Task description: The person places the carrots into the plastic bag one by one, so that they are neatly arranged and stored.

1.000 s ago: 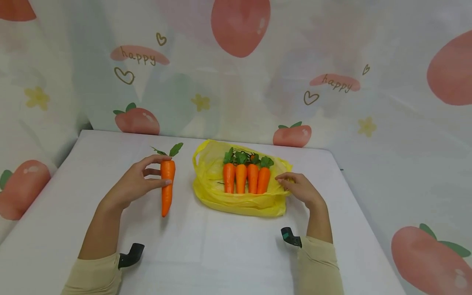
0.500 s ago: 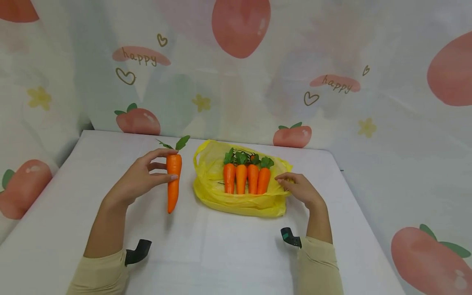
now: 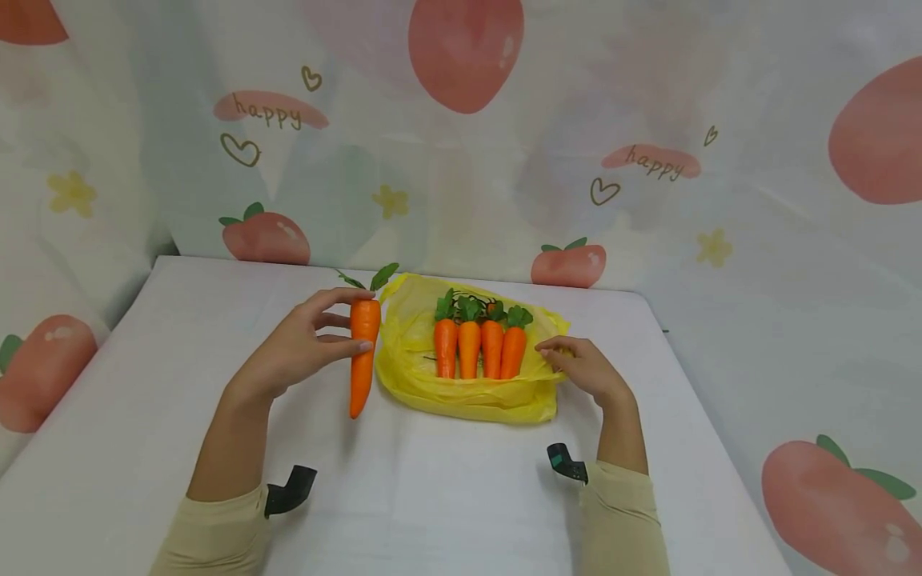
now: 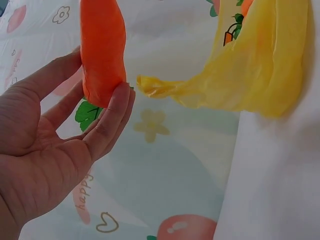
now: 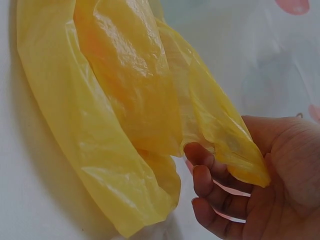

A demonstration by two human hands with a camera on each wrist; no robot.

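My left hand point(image 3: 298, 348) pinches an orange carrot point(image 3: 365, 318) between thumb and fingers near its leafy top. The carrot hangs upright, tip down, just left of a yellow plastic bag point(image 3: 468, 404). Several more carrots point(image 3: 446, 344) lie side by side in the bag's mouth, green tops away from me and lower ends hidden by its front edge. My right hand point(image 3: 594, 372) holds the bag's right edge. In the right wrist view, a fold of the yellow plastic point(image 5: 235, 150) lies between the thumb and curled fingers point(image 5: 215, 200).
The bag and hands are over a white-covered table point(image 3: 432, 496). Behind it hangs a fruit-patterned cloth point(image 3: 461, 192), which continues along both sides. A dark wrist-camera mount sits on each sleeve, one on the left point(image 3: 290, 490) and one on the right point(image 3: 567, 463).
My left hand has carried the carrot rightward and slightly up, so its leaves now overlap the bag's left edge in the head view. My right hand has stayed at the bag.
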